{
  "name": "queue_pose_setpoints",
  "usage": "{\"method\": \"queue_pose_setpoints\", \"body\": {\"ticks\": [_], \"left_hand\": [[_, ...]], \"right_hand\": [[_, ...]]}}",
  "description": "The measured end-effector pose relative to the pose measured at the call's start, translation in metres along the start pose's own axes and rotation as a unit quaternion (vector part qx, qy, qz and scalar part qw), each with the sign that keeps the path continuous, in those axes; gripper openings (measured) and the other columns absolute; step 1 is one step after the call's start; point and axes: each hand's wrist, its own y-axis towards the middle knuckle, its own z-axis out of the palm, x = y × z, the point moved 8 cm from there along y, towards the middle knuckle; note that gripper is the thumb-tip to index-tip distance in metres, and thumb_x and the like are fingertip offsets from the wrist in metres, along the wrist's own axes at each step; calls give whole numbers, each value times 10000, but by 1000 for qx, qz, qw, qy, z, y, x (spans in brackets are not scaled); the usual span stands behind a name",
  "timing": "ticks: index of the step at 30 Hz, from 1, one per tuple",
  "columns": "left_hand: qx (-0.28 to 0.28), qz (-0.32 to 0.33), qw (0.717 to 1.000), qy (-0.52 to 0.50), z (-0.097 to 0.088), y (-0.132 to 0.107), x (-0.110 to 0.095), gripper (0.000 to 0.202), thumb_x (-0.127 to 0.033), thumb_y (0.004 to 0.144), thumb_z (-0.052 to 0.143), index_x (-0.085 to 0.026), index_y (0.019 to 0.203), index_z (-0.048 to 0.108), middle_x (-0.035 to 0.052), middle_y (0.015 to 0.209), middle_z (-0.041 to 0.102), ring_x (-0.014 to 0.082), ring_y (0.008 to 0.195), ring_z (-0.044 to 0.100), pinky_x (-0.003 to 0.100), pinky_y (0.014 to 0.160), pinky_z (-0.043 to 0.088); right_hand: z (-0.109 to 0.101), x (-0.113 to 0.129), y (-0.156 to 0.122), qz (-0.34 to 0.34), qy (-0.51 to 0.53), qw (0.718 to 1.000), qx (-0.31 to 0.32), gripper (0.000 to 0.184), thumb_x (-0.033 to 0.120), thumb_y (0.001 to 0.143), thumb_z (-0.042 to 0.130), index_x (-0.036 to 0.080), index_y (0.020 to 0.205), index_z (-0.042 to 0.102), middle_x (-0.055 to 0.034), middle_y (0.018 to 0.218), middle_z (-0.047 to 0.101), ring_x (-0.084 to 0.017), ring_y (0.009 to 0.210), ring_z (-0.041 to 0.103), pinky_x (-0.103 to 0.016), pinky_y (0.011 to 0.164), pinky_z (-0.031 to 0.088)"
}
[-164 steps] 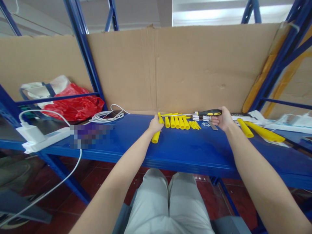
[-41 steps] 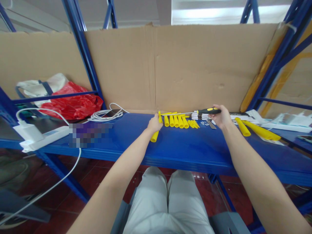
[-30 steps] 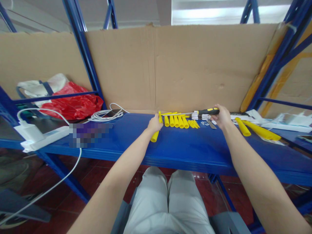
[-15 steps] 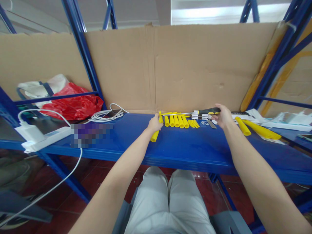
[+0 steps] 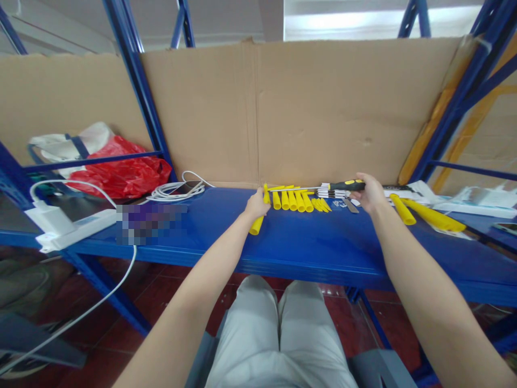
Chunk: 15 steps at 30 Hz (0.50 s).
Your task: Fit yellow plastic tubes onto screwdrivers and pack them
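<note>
My left hand [image 5: 257, 205] is closed around a yellow tapered tube [image 5: 256, 225], whose wide end points toward me. In my right hand [image 5: 370, 193] is the black-and-yellow handle of a screwdriver [image 5: 347, 185]. Its long metal shaft runs left to the top of the held tube; whether the tip touches or enters it is too small to tell. Just right of my left hand lies a row of similar yellow tubes [image 5: 301, 203], with small flat yellow pieces [image 5: 322, 205] beside them. Under the screwdriver handle are black-and-white packets [image 5: 333, 193] and a flat metal piece [image 5: 351, 206].
Two longer yellow pieces, one a tube [image 5: 403, 209], lie on the blue shelf [image 5: 315, 250] at right. At left are a white power strip [image 5: 81, 231], coiled white cable [image 5: 177, 191] and a red plastic bag [image 5: 125, 170]. A cardboard panel [image 5: 323, 113] stands behind.
Hardly anything differs. The screwdriver handle shows a slightly different face, as if turned a little in my right hand; my left hand stays on the tube.
</note>
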Motion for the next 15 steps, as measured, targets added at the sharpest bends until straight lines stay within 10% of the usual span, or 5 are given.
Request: {"method": "queue_pose_setpoints", "body": {"ticks": [10, 15], "left_hand": [[0, 4, 1000, 7, -1, -1, -3, 484, -66, 793, 569, -168, 1256, 472, 90, 1060, 748, 168, 664, 728, 239, 665, 536], [0, 2, 1000, 0, -1, -2, -2, 481, -72, 797, 570, -166, 1259, 475, 91, 1055, 749, 164, 648, 724, 240, 660, 537]], "right_hand": [[0, -1, 3, 2, 17, 999, 28, 316, 508, 805, 658, 233, 821, 503, 53, 592, 450, -80, 376, 334, -221, 338, 297], [-1, 0, 1, -2, 0, 1000, 10, 206, 315, 775, 667, 233, 800, 480, 64, 552, 456, -72, 354, 301, -214, 333, 301]]}}
